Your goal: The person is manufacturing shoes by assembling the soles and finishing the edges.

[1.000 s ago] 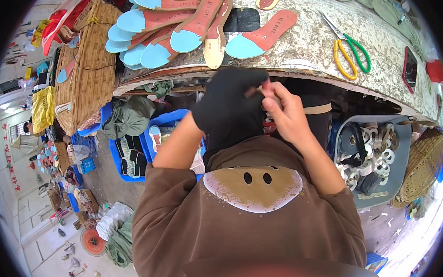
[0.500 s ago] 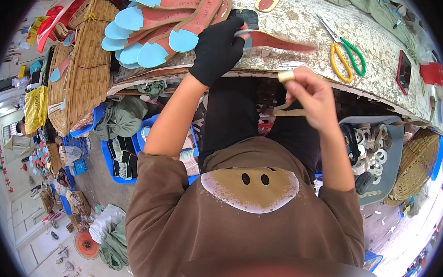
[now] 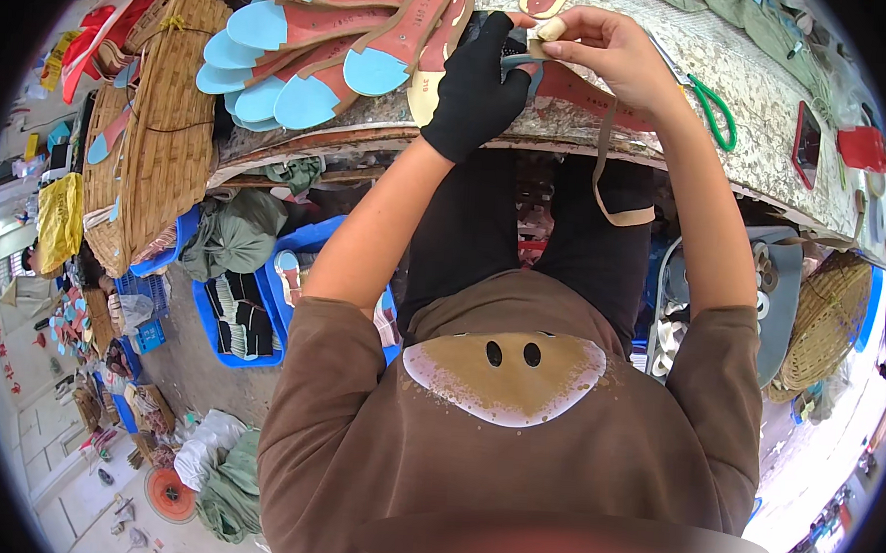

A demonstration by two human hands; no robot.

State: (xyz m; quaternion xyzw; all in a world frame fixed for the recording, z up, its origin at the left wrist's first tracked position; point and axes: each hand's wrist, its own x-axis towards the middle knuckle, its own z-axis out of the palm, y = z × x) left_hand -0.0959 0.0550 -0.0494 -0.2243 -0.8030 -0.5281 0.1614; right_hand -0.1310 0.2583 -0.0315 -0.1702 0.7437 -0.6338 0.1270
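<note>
My left hand (image 3: 478, 88), in a black glove with bare fingertips, grips a reddish-brown shoe insole (image 3: 585, 90) above the table's near edge. My right hand (image 3: 620, 57) is bare apart from a cream finger cover (image 3: 550, 29). Its fingers pinch a narrow tan strip (image 3: 602, 150) against the insole's end, close to the left fingertips. The strip's loose length dangles below the table edge and curls over my lap. Left of the gloved hand, several insoles with light blue ends (image 3: 307, 101) lie in an overlapping pile. The exact contact between strip and insole is partly hidden by my fingers.
Scissors (image 3: 714, 112) lie right of my right forearm, which covers part of them. Farther right is a phone (image 3: 808, 145). A tall woven basket (image 3: 175, 132) stands left. Below the table are a blue bin (image 3: 242, 351) and a grey bin (image 3: 783, 324) with rolls.
My right hand has moved up and left to the insole, bringing the strip with it. My gloved hand has shifted slightly right, uncovering a cream-ended insole in the pile.
</note>
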